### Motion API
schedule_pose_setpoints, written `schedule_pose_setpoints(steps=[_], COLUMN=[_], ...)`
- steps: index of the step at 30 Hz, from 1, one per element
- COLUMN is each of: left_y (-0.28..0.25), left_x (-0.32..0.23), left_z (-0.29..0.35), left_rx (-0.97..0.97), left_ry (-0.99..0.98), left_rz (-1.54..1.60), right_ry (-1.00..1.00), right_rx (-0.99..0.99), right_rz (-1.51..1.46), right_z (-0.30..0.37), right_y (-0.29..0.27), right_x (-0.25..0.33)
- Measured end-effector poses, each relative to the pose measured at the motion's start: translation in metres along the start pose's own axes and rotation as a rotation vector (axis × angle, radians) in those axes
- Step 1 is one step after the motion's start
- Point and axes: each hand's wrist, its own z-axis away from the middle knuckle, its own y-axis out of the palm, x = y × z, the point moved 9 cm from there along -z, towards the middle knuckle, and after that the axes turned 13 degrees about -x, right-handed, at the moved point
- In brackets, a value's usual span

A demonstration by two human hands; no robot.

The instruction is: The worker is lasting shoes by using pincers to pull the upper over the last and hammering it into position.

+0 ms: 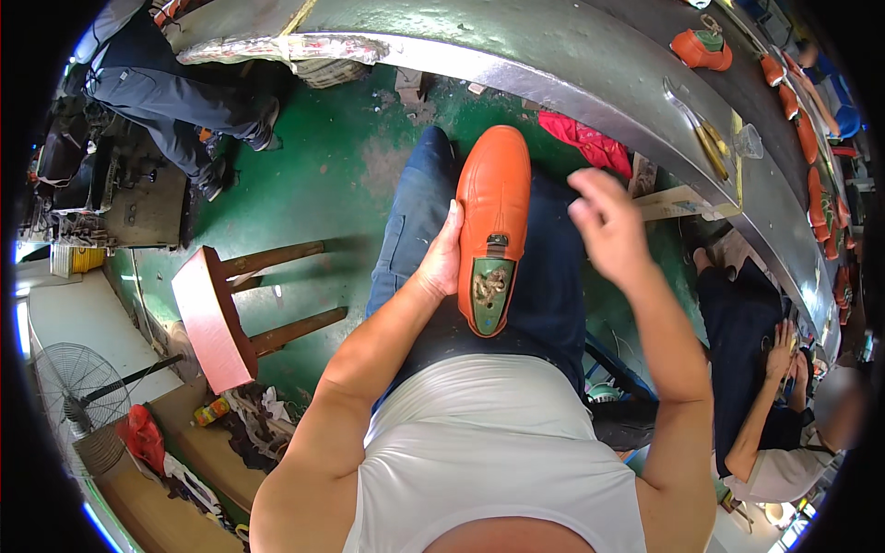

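An orange leather shoe [495,180] rests over my lap, its toe pointing away from me. A green shoe last [491,290] fills its opening, with some twisted cord-like stuff on top. My left hand [444,253] is closed on the shoe's left side, thumb upward along the upper. Off to the right of the shoe, my right hand [610,230] is raised with its fingers apart, slightly blurred, and touches nothing that I can see.
A long metal-edged bench [590,101] curves across the far side and right. Pliers [698,129] and another orange shoe [701,51] lie on it. A red stool [217,318] and a fan [78,392] stand left. Other people [184,101] are at far left and right.
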Motion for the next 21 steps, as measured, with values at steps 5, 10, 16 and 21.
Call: schedule_pose_setpoints(steps=[5, 10, 16, 21], left_y=[-0.009, -0.022, -0.021, -0.024], left_x=[0.013, 0.041, 0.047, 0.048], left_z=[-0.008, -0.015, -0.007, -0.006], left_rx=[-0.123, -0.073, -0.087, -0.061], left_ry=[-0.166, -0.284, -0.316, -0.264], left_rz=[0.211, 0.393, 0.36, 0.349], right_ry=[0.172, 0.241, 0.058, -0.392], right_rx=[0.227, 0.231, 0.059, -0.074], right_rz=[-0.311, -0.269, -0.181, -0.095], right_z=[0.084, 0.112, 0.099, 0.095], right_y=[0.058, 0.075, 0.059, 0.045], right_x=[0.028, 0.036, 0.051, 0.081])
